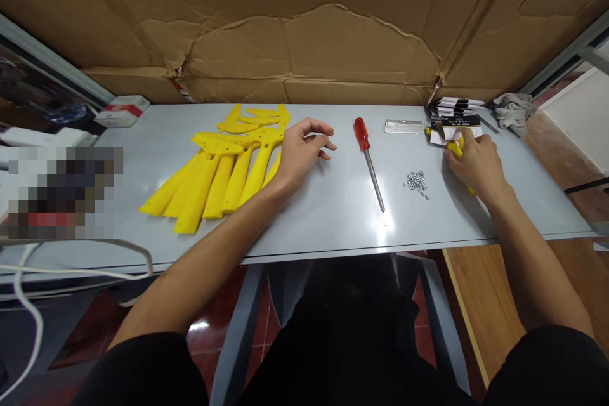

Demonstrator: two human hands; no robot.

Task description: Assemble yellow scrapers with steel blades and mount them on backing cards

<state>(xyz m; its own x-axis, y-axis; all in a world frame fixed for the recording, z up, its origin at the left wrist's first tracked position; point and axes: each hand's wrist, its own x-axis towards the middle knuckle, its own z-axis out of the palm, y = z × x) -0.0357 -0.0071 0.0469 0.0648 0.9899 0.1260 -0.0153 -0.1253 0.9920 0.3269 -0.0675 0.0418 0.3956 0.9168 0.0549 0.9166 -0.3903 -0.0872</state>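
Your black sleeves (547,365) are lying closest, at five and seven o'clock. Your right hand (478,162) is gripping a yellow tool (455,149), which is poking out toward ten o'clock by the black-and-white cards (469,120). Little screws (417,183) are sitting near that hand at eight o'clock. Your left hand (302,149) is curling loosely, holding nothing, with yellow pieces (202,184) spreading out at eight o'clock. A red-handled screwdriver (370,160) is lying between your hands.

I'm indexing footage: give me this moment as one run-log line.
left hand: empty, near yellow parts; right hand: holding yellow tool; screwdriver: between hands; small metal pieces: loose pile
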